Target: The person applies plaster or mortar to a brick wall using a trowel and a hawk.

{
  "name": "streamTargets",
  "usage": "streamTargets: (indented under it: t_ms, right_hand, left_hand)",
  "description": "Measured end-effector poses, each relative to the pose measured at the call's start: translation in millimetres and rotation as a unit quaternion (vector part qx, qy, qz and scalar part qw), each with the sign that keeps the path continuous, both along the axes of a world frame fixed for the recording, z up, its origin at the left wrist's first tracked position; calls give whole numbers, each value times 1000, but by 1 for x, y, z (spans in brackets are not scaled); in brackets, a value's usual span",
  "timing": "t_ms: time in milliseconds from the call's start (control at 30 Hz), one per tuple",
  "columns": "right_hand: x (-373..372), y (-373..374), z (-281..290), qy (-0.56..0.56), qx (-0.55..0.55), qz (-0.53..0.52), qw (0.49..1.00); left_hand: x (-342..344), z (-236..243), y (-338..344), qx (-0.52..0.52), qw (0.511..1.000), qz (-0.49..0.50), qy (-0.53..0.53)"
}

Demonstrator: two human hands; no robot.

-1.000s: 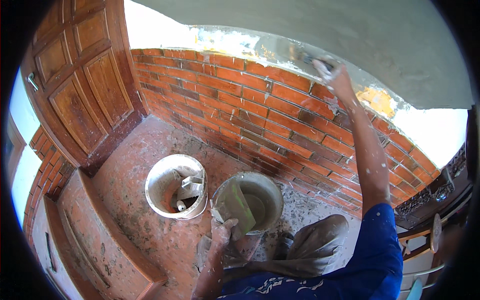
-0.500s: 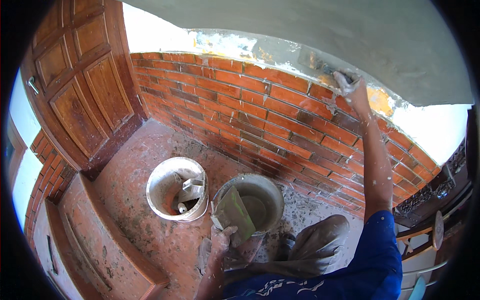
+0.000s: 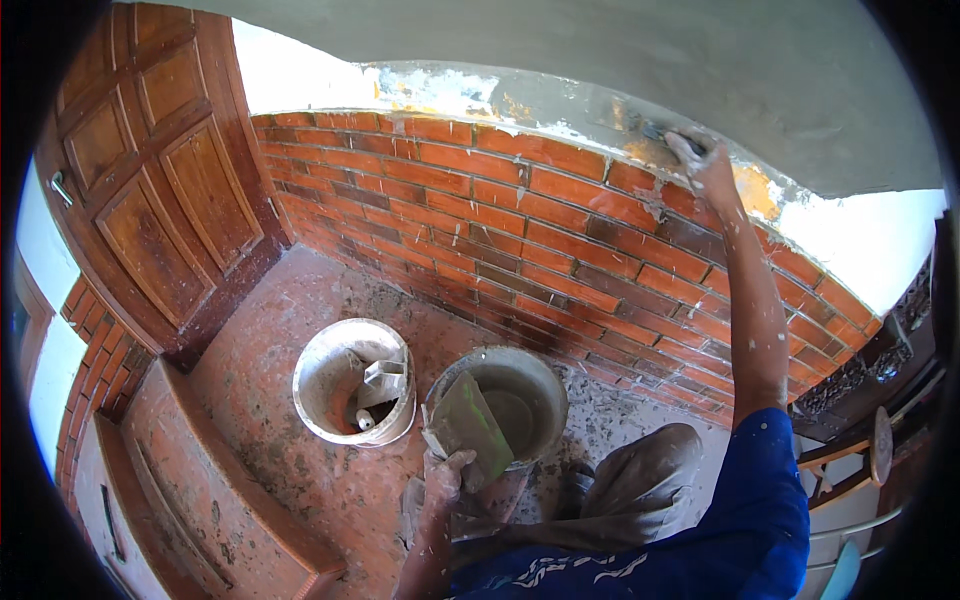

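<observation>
From the head camera, the right hand (image 3: 700,158) is stretched far up, at the top of a red brick wall (image 3: 560,235). Its grip is closed around a small tool (image 3: 660,132) with a dark tip, and the tool touches the wet grey plaster (image 3: 700,70) just above the bricks. The bricks are long, flat and rough, with darker lines between them. Some bricks have grey smears on them. The arm is speckled with pale splashes, and the sleeve (image 3: 760,500) is bright blue.

Low down, the left hand (image 3: 445,475) has its grip closed around the handle of a flat board (image 3: 472,425). The board is a tilted rectangle, caked in grey-green mud. It sits over the rim of a round grey bucket (image 3: 535,375), which looks wet and smooth inside.

Just beside it is a second round bucket (image 3: 330,375), white and crusty. Inside it lie a pale lumpy tool and some grey bits.

Both buckets stand on a reddish floor (image 3: 270,400) that is dusty and spotted with grey drips. A brown wooden door (image 3: 150,190) with square panels is on the left. A brick step (image 3: 200,500) lies below it.
</observation>
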State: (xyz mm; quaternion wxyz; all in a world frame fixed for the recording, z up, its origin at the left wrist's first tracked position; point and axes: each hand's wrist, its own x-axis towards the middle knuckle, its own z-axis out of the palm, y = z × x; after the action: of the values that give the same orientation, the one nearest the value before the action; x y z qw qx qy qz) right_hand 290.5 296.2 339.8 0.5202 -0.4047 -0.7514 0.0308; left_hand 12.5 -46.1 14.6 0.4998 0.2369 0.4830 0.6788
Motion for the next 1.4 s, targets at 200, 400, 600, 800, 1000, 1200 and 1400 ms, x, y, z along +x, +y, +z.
streamTargets:
  t_ms: [200, 400, 600, 800, 1000, 1200, 1400]
  right_hand:
    - [-1, -39, -37, 74, -143, 87, 983]
    - [-50, -114, -108, 160, -471, 354, 792]
    - [-63, -123, -197, 157, -642, 353, 663]
    - [-5, -118, -192, 55, -547, 265, 792]
    - [-23, -172, -127, -105, -262, 280, 917]
    - [-57, -174, -91, -326, -107, 233, 910]
    - [-42, -150, -76, -266, -48, 197, 942]
  left_hand:
    - [-5, -12, 5, 7, 997, -18, -71]
    - [-21, 40, 53, 108, 922, -91, -361]
    - [-33, 18, 52, 215, 902, -62, -369]
    - [-45, 31, 33, 219, 930, 49, -291]
    - [-66, 43, 40, 127, 984, 18, -124]
    - [-54, 70, 45, 159, 973, 14, 168]
    - [-70, 62, 38, 65, 951, -76, 292]
